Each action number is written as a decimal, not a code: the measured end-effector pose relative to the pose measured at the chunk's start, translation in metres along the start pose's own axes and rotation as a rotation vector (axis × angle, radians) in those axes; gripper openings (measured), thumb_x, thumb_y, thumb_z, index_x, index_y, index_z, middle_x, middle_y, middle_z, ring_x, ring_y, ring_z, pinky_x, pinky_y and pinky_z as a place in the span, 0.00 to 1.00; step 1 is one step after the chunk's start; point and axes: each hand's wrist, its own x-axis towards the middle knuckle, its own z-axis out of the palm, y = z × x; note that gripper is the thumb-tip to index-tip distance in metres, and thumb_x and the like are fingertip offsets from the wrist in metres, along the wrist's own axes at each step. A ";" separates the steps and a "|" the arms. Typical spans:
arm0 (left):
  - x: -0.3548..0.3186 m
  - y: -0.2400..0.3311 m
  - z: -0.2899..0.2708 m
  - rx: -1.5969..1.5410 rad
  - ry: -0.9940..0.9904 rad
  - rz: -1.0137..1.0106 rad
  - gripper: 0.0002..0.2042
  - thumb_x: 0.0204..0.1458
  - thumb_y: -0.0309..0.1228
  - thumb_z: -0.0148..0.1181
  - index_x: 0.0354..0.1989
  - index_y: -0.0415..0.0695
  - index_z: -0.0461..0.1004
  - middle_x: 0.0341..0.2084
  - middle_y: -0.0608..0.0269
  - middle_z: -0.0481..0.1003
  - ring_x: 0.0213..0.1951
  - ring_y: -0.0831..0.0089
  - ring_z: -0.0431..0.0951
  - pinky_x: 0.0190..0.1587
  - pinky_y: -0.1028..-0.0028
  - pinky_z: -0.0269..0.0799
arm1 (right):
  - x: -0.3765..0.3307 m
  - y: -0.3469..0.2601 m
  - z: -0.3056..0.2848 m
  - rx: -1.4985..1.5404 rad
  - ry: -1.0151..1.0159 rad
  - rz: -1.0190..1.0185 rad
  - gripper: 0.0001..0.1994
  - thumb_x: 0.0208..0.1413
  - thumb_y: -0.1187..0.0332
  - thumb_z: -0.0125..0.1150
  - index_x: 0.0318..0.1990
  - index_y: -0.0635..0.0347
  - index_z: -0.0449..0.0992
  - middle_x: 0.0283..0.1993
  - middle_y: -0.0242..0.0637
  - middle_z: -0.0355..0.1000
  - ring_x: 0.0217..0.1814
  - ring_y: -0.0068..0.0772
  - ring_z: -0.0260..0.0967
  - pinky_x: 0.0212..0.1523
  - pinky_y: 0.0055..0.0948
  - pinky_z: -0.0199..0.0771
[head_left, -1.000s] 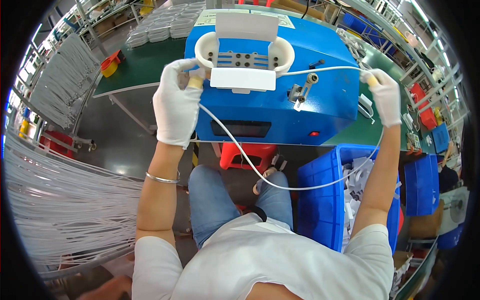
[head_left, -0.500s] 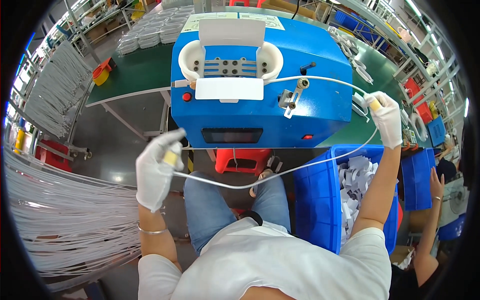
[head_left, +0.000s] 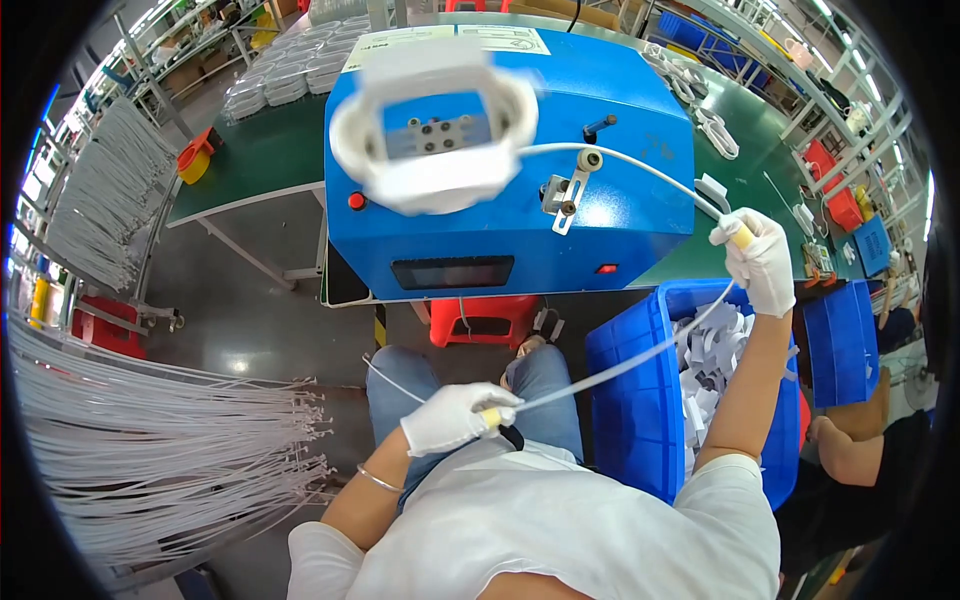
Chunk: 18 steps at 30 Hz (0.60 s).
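A white cable (head_left: 622,366) runs from the winding head (head_left: 434,185) of a blue machine (head_left: 450,240) to my right hand (head_left: 760,262), then sags across to my left hand (head_left: 448,418). Both hands wear white gloves with yellow wrapping on a finger. My right hand is closed round the cable just right of the machine. Over my lap, my left hand is also closed on it, and a loose end sticks out past that hand to the left. The white winding head is smeared by motion.
A blue bin (head_left: 628,385) of white paper scraps stands by my right leg. Bundles of white cables (head_left: 160,430) lie at left. A red stool (head_left: 485,318) sits under the machine. On the green table (head_left: 265,150) are clear trays (head_left: 290,75) and a yellow tape dispenser (head_left: 196,158).
My left hand has moved right and down over my lap, along the cable. My right hand has dropped slightly. The winding head, sharp before, is now blurred by turning.
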 end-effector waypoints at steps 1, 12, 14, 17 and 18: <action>0.004 -0.002 0.002 0.042 -0.024 0.008 0.16 0.55 0.30 0.57 0.52 0.40 0.72 0.39 0.58 0.77 0.40 0.76 0.76 0.44 0.77 0.72 | -0.002 -0.002 0.006 -0.033 -0.011 -0.049 0.10 0.55 0.65 0.59 0.27 0.62 0.73 0.15 0.23 0.60 0.10 0.10 0.49 0.11 0.14 0.43; 0.002 -0.045 -0.010 0.325 0.170 -0.076 0.15 0.54 0.30 0.57 0.49 0.39 0.73 0.41 0.56 0.77 0.43 0.71 0.76 0.48 0.74 0.70 | 0.005 -0.031 0.057 -0.142 -0.113 -0.086 0.13 0.54 0.63 0.60 0.26 0.66 0.75 0.15 0.26 0.62 0.09 0.15 0.58 0.11 0.14 0.54; 0.000 -0.051 -0.013 0.364 0.191 -0.066 0.14 0.53 0.29 0.57 0.48 0.38 0.74 0.41 0.56 0.77 0.42 0.72 0.76 0.47 0.74 0.70 | 0.004 -0.029 0.057 -0.145 -0.116 -0.081 0.13 0.54 0.63 0.60 0.26 0.65 0.75 0.15 0.27 0.63 0.09 0.16 0.59 0.11 0.14 0.54; 0.000 -0.055 -0.014 0.355 0.161 -0.102 0.13 0.53 0.28 0.56 0.46 0.38 0.75 0.39 0.58 0.77 0.40 0.72 0.76 0.46 0.74 0.71 | -0.002 -0.028 0.061 -0.061 -0.059 -0.032 0.13 0.54 0.63 0.60 0.26 0.65 0.74 0.16 0.28 0.65 0.10 0.15 0.60 0.11 0.14 0.55; 0.002 -0.054 -0.013 0.309 0.129 -0.087 0.13 0.54 0.30 0.55 0.46 0.40 0.75 0.38 0.57 0.77 0.39 0.70 0.76 0.44 0.73 0.71 | -0.001 -0.025 0.061 -0.045 -0.078 -0.034 0.13 0.54 0.63 0.60 0.26 0.64 0.74 0.16 0.28 0.66 0.10 0.15 0.60 0.11 0.14 0.55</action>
